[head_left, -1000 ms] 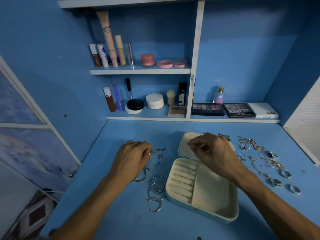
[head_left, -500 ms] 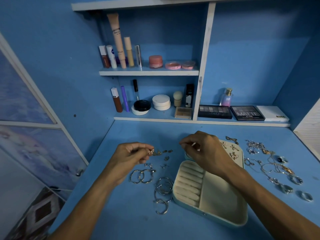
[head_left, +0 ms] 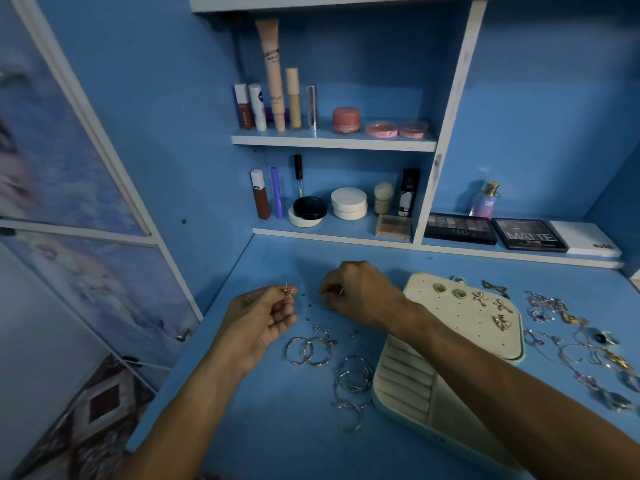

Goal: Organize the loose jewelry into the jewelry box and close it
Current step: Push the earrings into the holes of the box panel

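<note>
The desk (head_left: 277,427) is used as a sorting surface. The box (head_left: 398,412) is set in the middle of it, within reach of both arms. It is laid fully open so that every compartment is exposed. Its long axis runs away from the person: the base is nearest, and the lid (head_left: 460,336) is folded back beyond the hinge, its padded inner face turned up. The ring rolls are seen along the left side of the base, lying crosswise.

To the right of the box a tangled pile (head_left: 575,344) is left unsorted; to the left, hoops (head_left: 308,351) are laid flat on the desk. The task is judged to be early, since only a few studs (head_left: 481,297) are pinned in the lid's holes.

The left hand (head_left: 256,323) is raised just off the desk, left of the box, and a small earring (head_left: 288,293) is pinched at its fingertips. The ornament is kept low and the thin post is pointed up and away, presumably so a back can be removed or fitted. The right hand (head_left: 360,292) is held beside it with fingers curled down over tiny backs (head_left: 308,310) scattered on the desk. A thin sliver shows at its fingertips, but whether anything is gripped cannot be told.
</note>
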`<state>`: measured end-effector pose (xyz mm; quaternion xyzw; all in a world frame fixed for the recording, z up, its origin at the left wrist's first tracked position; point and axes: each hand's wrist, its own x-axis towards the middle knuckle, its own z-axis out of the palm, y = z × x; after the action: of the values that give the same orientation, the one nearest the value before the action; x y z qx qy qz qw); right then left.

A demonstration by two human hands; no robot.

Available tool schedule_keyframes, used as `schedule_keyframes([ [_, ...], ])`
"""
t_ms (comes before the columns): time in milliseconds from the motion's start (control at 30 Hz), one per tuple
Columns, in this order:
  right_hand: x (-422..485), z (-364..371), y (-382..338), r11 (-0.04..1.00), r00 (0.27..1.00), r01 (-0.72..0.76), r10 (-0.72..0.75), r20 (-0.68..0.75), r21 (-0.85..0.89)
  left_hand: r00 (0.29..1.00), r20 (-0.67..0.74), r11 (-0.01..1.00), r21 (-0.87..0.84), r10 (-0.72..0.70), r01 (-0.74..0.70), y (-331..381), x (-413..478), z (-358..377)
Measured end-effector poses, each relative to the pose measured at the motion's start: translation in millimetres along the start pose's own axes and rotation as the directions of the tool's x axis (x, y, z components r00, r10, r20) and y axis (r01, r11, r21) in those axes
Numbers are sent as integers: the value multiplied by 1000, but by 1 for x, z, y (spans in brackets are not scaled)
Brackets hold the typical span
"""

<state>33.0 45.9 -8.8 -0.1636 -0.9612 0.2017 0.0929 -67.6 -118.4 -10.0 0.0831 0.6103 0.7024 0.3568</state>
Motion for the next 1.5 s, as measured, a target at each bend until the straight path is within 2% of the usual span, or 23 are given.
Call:
schedule_keyframes([
  [167,10,7,-10,997,999,13,-10,50,-72,999,35,999,-43,-23,24,2,3,-6],
  [333,19,10,-9,983,998,-17,7,-59,-182,997,67,999,-34,-24,27,2,4,-12],
  [400,23,10,-8,978,998,-39,28,-58,-207,996,80,999,-32,-35,38,2,3,-13],
  [500,27,13,-8,976,1000,-29,28,-10,-214,995,91,999,-9,-51,52,1,3,-13],
  [800,24,13,-8,969,998,62,-61,13,-241,996,65,994,94,-57,51,-2,5,-13],
  [900,25,13,-9,969,998,60,-55,27,-240,994,93,996,77,-59,52,-1,5,-10],
  [1067,23,13,-6,986,999,37,-33,25,-165,989,141,998,61,-39,31,2,3,-7],
  [1200,18,7,-1,1000,1000,-14,14,-21,-22,984,177,995,103,-3,-15,1,3,-6],
  [1333,9,-6,6,979,995,-54,70,-73,199,972,231,981,175,46,-88,2,0,-1],
  [1500,-13,-25,18,944,988,-51,96,-122,326,943,315,951,244,106,-188,5,-6,16],
])
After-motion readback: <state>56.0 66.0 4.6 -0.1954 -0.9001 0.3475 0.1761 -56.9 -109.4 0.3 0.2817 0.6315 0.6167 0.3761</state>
